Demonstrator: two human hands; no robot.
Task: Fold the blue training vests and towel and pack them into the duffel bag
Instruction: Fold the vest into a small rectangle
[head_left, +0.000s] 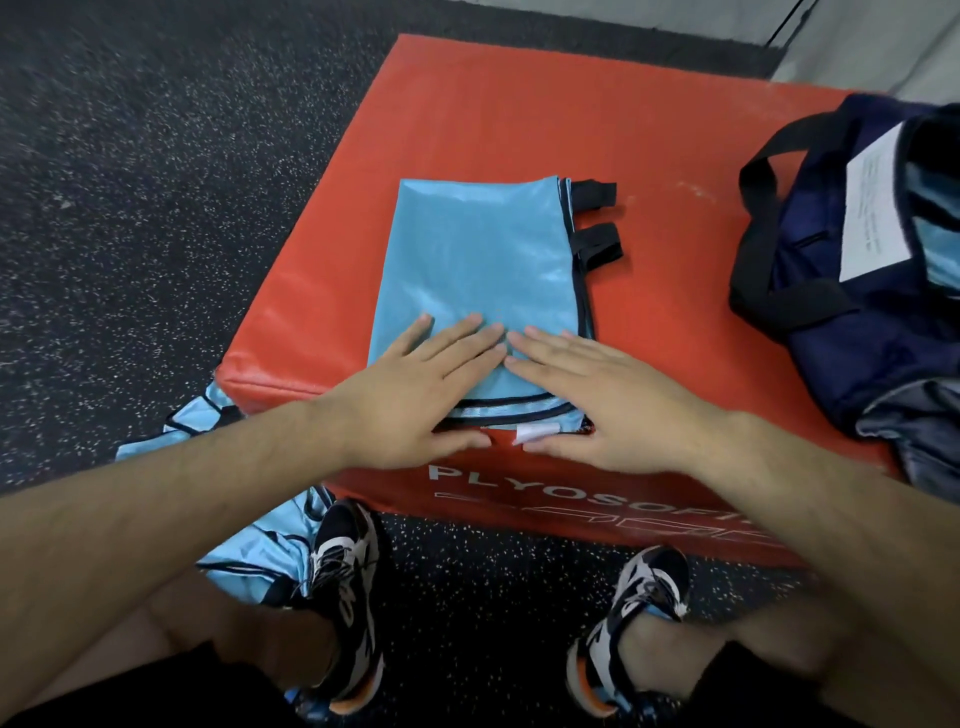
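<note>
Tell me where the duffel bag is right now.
In the head view, the navy duffel bag sits at the right end of the red plyo box, to the right of the folded blue vest.

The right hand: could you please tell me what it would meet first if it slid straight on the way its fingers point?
The right hand points leftward and away across the blue vest, so it would first meet the left hand, whose fingers lie nearly tip to tip with its own.
</note>
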